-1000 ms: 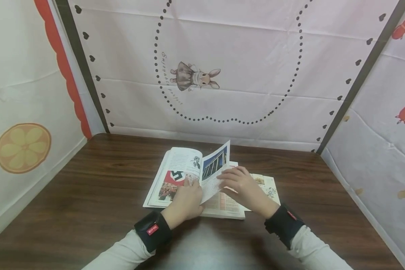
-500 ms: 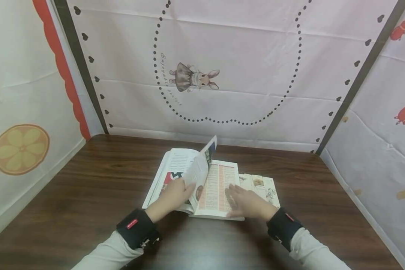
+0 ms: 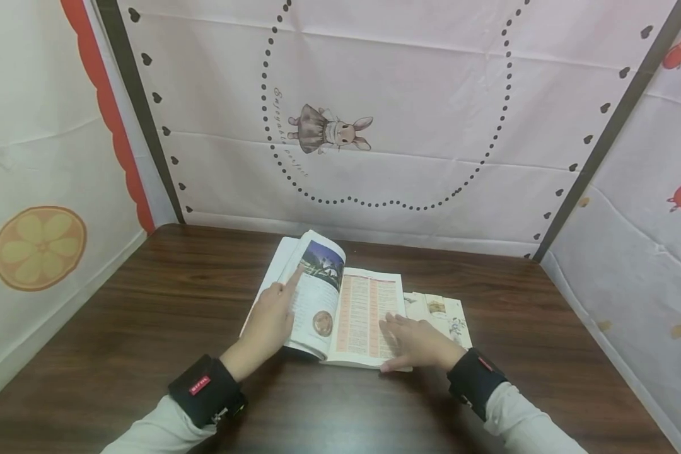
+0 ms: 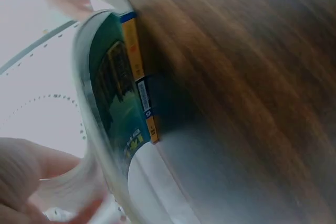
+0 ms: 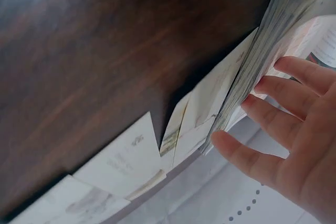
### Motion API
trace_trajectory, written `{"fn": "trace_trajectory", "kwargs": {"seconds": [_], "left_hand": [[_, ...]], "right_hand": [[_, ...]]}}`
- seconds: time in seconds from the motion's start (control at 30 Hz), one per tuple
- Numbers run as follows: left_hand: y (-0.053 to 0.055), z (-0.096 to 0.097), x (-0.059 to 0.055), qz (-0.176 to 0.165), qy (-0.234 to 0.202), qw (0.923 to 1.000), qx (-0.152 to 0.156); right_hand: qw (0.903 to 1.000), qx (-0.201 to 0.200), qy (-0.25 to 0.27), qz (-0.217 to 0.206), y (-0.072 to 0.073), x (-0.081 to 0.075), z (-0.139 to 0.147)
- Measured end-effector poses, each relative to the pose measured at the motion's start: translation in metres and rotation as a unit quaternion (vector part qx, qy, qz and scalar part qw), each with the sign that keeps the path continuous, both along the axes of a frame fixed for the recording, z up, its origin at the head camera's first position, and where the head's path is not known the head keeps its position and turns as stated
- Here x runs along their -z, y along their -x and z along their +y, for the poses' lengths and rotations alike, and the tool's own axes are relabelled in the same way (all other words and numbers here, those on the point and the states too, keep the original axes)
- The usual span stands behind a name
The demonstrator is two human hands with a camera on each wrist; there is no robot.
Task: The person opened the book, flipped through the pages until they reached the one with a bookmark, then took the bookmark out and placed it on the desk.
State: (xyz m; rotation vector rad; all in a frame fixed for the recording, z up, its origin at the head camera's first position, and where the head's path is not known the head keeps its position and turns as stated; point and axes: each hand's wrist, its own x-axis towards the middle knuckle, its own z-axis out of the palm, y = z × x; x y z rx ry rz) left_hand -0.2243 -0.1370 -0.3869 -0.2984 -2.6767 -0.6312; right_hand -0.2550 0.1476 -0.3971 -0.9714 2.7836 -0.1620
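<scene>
A thick paperback book [image 3: 369, 315] lies spread on the table. Its left pages [image 3: 318, 284], with a blue-sky photo and a coin picture, arch up, and the cover [image 4: 118, 82] below them is tilted off the wood. My left hand [image 3: 268, 318] holds these pages near their outer edge, index finger stretched over the photo; in the left wrist view a page edge runs between my blurred fingers [image 4: 50, 158]. Spread fingers of my right hand [image 3: 417, 343] rest at the right page's lower outer edge, the thumb at the corner.
Several printed cream paper cards [image 3: 442, 315] lie right of the book, partly under it. Dark wood table [image 3: 147, 302] surrounds everything. A patterned white cloth [image 3: 403, 113] hangs behind, with more cloth at both sides.
My left hand has swept left and away, turning the standing page over onto the left side. My right hand has let go of the page and come down on the right page.
</scene>
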Motion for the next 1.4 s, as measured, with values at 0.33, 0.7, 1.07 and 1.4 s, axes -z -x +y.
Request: {"fn": "trace_trajectory", "kwargs": {"seconds": [0.33,0.7,1.07,1.4], "left_hand": [[-0.011,0.018,0.002,-0.06,0.199,0.9643,0.165],[-0.005,0.035,0.002,-0.125,0.126,0.9797,0.093],[-0.005,0.042,0.0,-0.131,0.134,0.978,0.093],[-0.006,0.049,0.0,-0.178,0.156,0.9698,0.059]], "right_hand": [[0.9996,0.008,0.009,-0.027,0.001,0.0,-0.002],[0.9995,0.006,-0.026,-0.016,0.002,-0.007,-0.002],[0.9964,-0.076,0.022,0.028,0.001,-0.014,0.007],[0.9506,-0.099,0.102,0.276,0.0,-0.03,0.0]]}}
